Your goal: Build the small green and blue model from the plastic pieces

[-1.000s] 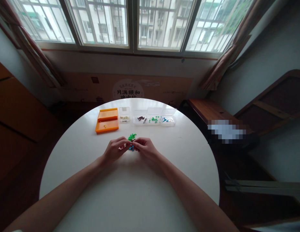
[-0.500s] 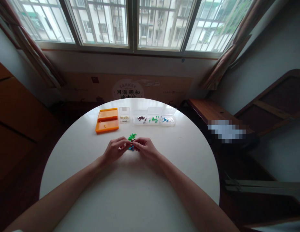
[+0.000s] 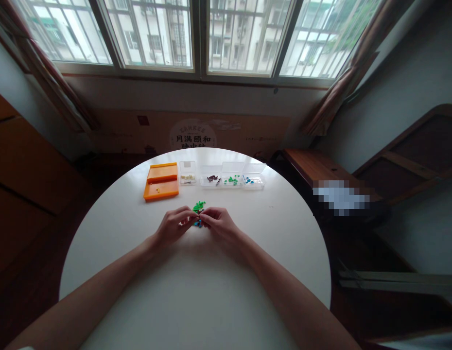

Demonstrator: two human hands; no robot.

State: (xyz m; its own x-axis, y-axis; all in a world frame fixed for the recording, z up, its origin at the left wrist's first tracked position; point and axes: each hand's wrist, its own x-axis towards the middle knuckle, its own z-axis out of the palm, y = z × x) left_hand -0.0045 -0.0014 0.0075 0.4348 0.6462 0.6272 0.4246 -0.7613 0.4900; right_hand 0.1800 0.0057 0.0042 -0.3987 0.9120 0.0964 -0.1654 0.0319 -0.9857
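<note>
Broadly, a round white table [image 3: 197, 296] fills the near and middle part of the scene. Beyond it, a barred window [image 3: 156, 34] spans the far wall, with a printed cardboard panel [image 3: 255, 127] below. To the far right, outside the table edge, stands a low wooden bench [image 3: 313, 165]. Over the middle of the table, the left hand [image 3: 175, 225] and right hand [image 3: 221, 223] meet, their fingertips pinched closed on a multicoloured cluster; exactly which piece each one grips is too small to tell. On the far left of the tabletop lies an orange tray [image 3: 162, 179], and right of it a row of clear plastic boxes [image 3: 232, 168]. The multicoloured cluster [image 3: 199, 206] sits between the hands, green at its far end, blue at its near end. Smallest are the loose pieces in the boxes: pale yellow [image 3: 187, 177], dark brown [image 3: 213, 179], green [image 3: 233, 180] and blue [image 3: 249, 180], left to right.
</note>
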